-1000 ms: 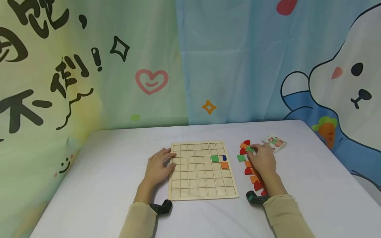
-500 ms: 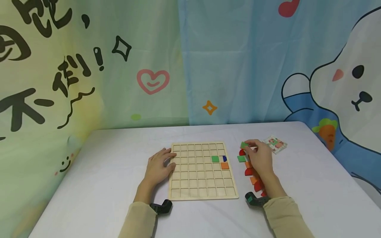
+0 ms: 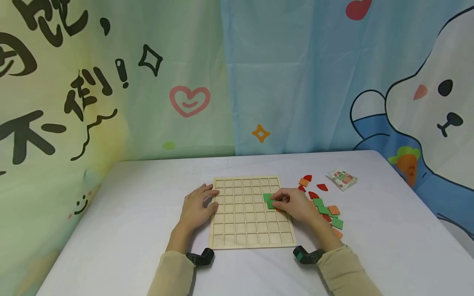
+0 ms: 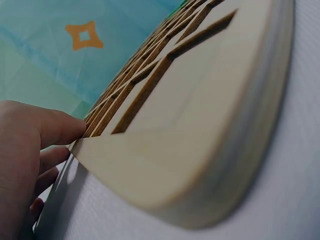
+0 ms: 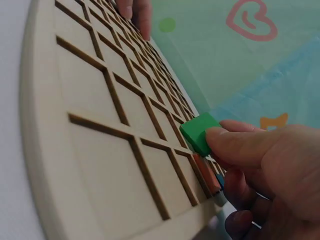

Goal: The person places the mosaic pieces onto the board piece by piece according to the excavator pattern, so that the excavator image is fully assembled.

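A wooden grid board (image 3: 240,230) lies flat on the white table. My left hand (image 3: 198,209) rests at its left edge, with thumb and fingers touching the rim. Over the board's right side, my right hand (image 3: 296,203) pinches a green square tile (image 5: 197,132) between thumb and fingers, tilted above the cells. Another green tile (image 3: 266,197) sits in a cell just beyond it. An orange tile (image 5: 206,174) and a dark blue piece (image 5: 220,181) lie in cells under my right fingers, mostly hidden in the head view.
Right of the board are scattered loose pieces: green tiles (image 3: 323,210), orange tiles (image 3: 333,210) and red rounded pieces (image 3: 322,187). A patterned card packet (image 3: 342,178) lies behind them. A printed curtain (image 3: 274,82) hangs beyond the table's far edge.
My right hand has carried the green tile left from the loose pieces to the board, uncovering more pieces on the table. My left hand stays in place.
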Motion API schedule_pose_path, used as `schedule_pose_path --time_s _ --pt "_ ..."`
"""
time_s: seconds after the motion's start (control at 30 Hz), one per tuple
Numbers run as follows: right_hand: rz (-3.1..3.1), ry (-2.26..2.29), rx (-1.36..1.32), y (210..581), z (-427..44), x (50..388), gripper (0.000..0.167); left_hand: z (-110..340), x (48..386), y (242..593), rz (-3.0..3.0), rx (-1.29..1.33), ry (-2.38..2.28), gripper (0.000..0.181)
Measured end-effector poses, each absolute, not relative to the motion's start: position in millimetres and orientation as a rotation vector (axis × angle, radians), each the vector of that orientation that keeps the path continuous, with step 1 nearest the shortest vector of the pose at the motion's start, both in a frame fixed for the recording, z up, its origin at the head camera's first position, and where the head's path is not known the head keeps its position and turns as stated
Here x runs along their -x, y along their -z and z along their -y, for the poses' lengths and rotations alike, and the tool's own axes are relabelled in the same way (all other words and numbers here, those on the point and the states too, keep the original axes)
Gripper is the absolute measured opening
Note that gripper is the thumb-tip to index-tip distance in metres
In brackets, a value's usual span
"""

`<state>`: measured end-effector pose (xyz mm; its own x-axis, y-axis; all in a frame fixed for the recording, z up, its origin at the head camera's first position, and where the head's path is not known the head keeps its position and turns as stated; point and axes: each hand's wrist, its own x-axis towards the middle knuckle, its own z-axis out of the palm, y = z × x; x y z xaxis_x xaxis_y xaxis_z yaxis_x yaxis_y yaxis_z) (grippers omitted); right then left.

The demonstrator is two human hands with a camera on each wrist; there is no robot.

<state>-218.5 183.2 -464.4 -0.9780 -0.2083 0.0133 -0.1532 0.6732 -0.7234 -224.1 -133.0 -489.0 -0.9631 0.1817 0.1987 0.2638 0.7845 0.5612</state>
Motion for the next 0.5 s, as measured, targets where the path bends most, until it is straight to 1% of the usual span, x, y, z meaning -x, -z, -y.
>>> schedule_pose_path --time_s 0.27,0.5 --pt "-2.86 1.144 0.363 461.4 -174.3 214.7 0.007 132.6 223.2 487.5 2.84 0.356 0.915 0.038" --pt "-2.944 1.058 0.418 462.4 -170.0 212.4 0.007 132.3 222.2 485.6 2.851 0.359 0.901 0.039"
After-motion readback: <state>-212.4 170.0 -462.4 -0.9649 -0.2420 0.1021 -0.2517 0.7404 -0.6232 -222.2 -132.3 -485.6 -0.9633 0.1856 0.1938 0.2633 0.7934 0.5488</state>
